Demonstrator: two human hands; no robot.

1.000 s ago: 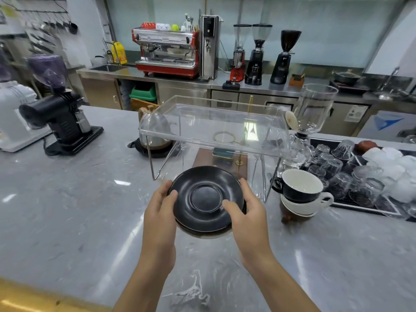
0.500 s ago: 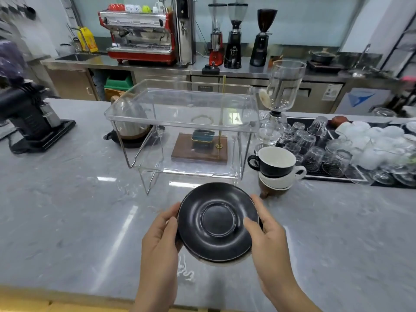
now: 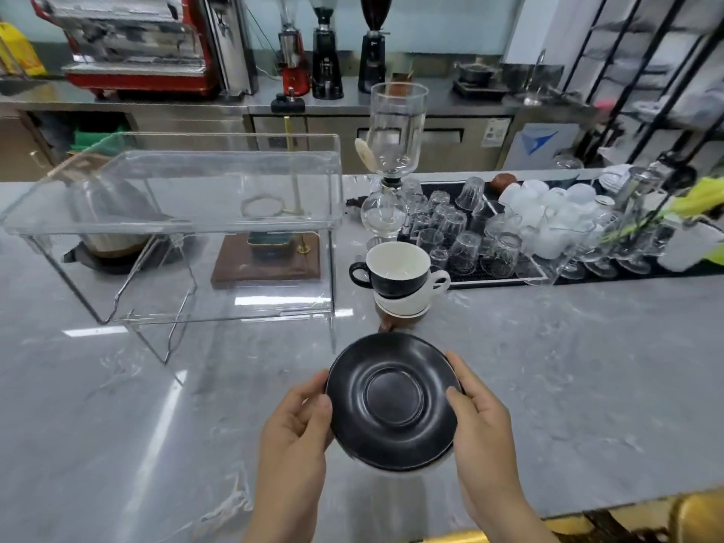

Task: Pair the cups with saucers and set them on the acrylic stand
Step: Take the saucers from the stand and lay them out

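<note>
No brand name or label is showing clearly enough to read; a white sticker on the steel cabinet at the back is too blurred to make out.

The left hand and the right hand are holding a round matte black saucer between them, above the grey marbled stone counter. Each hand is curling around one side of the rim, thumb lying on the upper face and fingers going underneath. A paler edge is peeking out beneath the saucer's near rim, though whether it is a second saucer cannot be told.

Just beyond the saucer, a black cup with a white inside is sitting nested in a white cup, which is resting on something brown that is mostly hidden. The clear acrylic two-level stand is standing to the left of the cups, beyond the left hand, both of its levels bare. A glass siphon coffee maker is rising behind the cups, and a black mat of upturned glasses is lying to their right.
</note>
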